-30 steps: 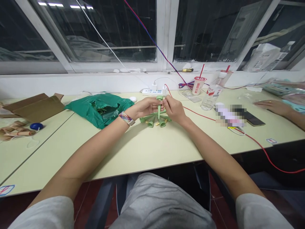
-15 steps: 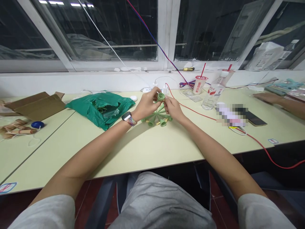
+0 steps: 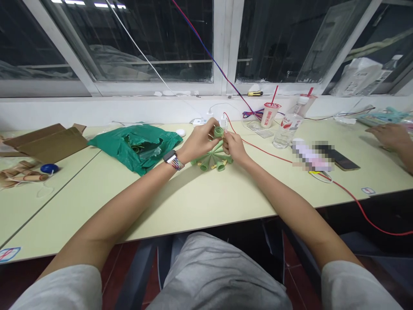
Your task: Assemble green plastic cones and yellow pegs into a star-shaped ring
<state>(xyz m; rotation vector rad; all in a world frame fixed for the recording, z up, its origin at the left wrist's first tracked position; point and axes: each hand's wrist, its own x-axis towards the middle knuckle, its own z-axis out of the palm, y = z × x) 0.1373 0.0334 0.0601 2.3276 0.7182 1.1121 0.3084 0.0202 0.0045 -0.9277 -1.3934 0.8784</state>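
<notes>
A round green plastic piece (image 3: 218,131), shaped like a small cup, is pinched between the fingers of my left hand (image 3: 200,140). My right hand (image 3: 235,145) closes at the right side of that piece; its fingertips seem to grip something small and pale at the rim, too tiny to make out. Below both hands a green plastic assembly (image 3: 212,160) rests on the table, its arms spreading from a centre like spokes and ending in round cups. Small yellowish bits show between the cups. The hands partly hide the assembly's back.
Left stand a torn green bag (image 3: 135,146), a cardboard box (image 3: 48,142), and a blue ball (image 3: 49,168) beside wooden pieces. Right are a paper cup (image 3: 270,115), a clear bottle (image 3: 288,122), a phone (image 3: 343,158) and a red cable (image 3: 351,196). Another person's hand (image 3: 392,134) is at far right.
My two hands hold nearly the same pose at the cup-like piece. At far right, the other person's hand has shifted to the right.
</notes>
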